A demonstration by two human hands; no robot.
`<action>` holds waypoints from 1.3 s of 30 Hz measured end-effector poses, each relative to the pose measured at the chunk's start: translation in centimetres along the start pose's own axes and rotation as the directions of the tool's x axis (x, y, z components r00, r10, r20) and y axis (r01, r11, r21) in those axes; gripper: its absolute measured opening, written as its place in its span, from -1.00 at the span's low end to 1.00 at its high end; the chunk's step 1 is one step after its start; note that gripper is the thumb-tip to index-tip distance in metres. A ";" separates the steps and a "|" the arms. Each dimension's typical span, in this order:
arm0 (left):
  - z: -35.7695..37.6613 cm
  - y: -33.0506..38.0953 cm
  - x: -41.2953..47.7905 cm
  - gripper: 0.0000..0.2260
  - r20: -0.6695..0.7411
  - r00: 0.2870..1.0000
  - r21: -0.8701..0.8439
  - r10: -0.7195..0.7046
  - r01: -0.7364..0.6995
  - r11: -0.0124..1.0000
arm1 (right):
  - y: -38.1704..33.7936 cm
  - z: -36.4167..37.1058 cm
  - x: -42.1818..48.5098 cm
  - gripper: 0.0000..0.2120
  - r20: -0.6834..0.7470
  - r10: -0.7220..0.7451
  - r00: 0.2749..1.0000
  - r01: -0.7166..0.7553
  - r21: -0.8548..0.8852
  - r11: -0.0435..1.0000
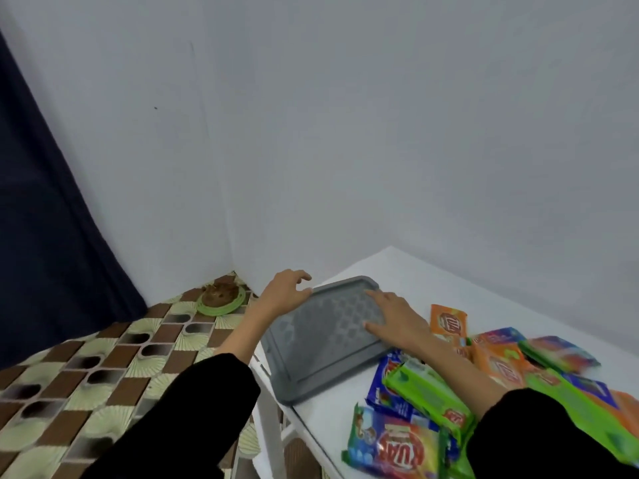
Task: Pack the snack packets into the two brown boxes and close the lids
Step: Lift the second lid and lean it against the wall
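Several snack packets lie heaped on the right of the white table [408, 271]: an orange one [448, 321], a green one [428, 395], a blue one [387, 385] and a multicoloured one [397, 447] nearest me. A grey tray [311, 347] lies flat at the table's left end. My left hand [285, 293] curls its fingers over the tray's far left rim. My right hand [397, 318] rests flat on the tray's surface with fingers spread. No brown box is in view.
The table stands in a corner of pale walls. Its left edge drops to a patterned brown and cream floor [103, 368]. A green dish [223, 299] with something brown sits on the floor by the corner. A dark curtain [45, 219] hangs at left.
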State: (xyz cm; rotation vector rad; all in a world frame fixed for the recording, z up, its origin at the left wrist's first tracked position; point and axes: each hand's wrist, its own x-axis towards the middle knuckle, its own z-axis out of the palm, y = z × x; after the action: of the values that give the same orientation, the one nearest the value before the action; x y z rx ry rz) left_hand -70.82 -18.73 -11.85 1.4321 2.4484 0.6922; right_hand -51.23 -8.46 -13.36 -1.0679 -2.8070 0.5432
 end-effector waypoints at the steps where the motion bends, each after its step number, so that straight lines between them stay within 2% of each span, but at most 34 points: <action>1: 0.5 -0.3 1.0 -0.63 0.025 1.000 0.014 -0.006 0.005 1.000 | 0.3 0.1 0.4 -0.37 0.000 0.002 1.000 -0.002 -0.002 1.000; 4: 2.3 -1.4 3.7 -0.57 0.111 0.994 0.046 -0.017 0.012 0.999 | 1.3 0.2 1.0 -0.37 0.018 0.058 0.998 -0.057 -0.034 0.998; 10: 5.7 -2.2 7.6 -0.61 0.257 0.966 0.150 0.033 -0.073 0.986 | 3.6 1.0 0.7 -0.23 0.133 0.340 0.931 -0.307 -0.218 0.926; 14: 6.9 -2.3 8.2 -0.62 0.175 0.982 0.178 0.064 -0.096 0.979 | 3.7 1.9 -0.1 -0.29 0.124 0.405 0.906 -0.375 -0.210 0.903; 17: 7.0 -3.3 8.0 -0.60 0.099 0.993 0.270 0.064 -0.089 0.959 | 3.1 2.3 -0.6 -0.32 0.085 0.427 0.900 -0.412 -0.152 0.898; 24: 7.1 -5.1 6.3 -0.73 -0.088 0.993 0.228 0.084 -0.063 0.972 | 1.4 4.4 -1.7 -0.33 0.013 0.477 0.879 -0.477 0.005 0.879; 26: 6.4 -4.4 6.1 -0.73 -0.125 0.989 0.190 0.081 -0.057 0.980 | 0.6 4.4 -1.9 -0.32 -0.012 0.483 0.876 -0.481 0.082 0.873; 28: 4.8 -3.1 6.4 -0.75 -0.167 0.981 0.181 0.102 -0.071 0.981 | -0.6 3.8 -1.9 -0.34 -0.027 0.455 0.890 -0.436 0.242 0.867; 30: 2.8 -1.1 7.0 -0.76 -0.227 0.963 0.165 0.144 -0.108 0.980 | -2.0 2.6 -1.6 -0.40 -0.074 0.402 0.913 -0.343 0.397 0.851; 32: 0.5 1.4 7.5 -0.75 -0.293 0.937 0.139 0.189 -0.154 0.978 | -2.9 0.8 -1.3 -0.40 -0.166 0.412 0.896 -0.302 0.451 0.840; 36: -3.7 7.3 8.3 -0.65 -0.429 0.847 0.017 0.315 -0.341 0.940 | -2.1 -4.3 -1.6 -0.29 -0.383 0.462 0.800 -0.260 0.473 0.842; 39: -4.9 12.6 7.9 -0.61 -0.379 0.816 -0.108 0.437 -0.508 0.854 | 0.0 -9.1 -3.6 -0.28 -0.533 0.450 0.716 -0.230 0.429 0.874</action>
State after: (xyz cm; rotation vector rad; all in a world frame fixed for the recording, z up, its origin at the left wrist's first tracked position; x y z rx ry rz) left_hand -67.22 -8.06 -0.94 2.0018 2.1480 1.3635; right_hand -46.66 -8.14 -4.76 -1.3894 -1.8684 0.5412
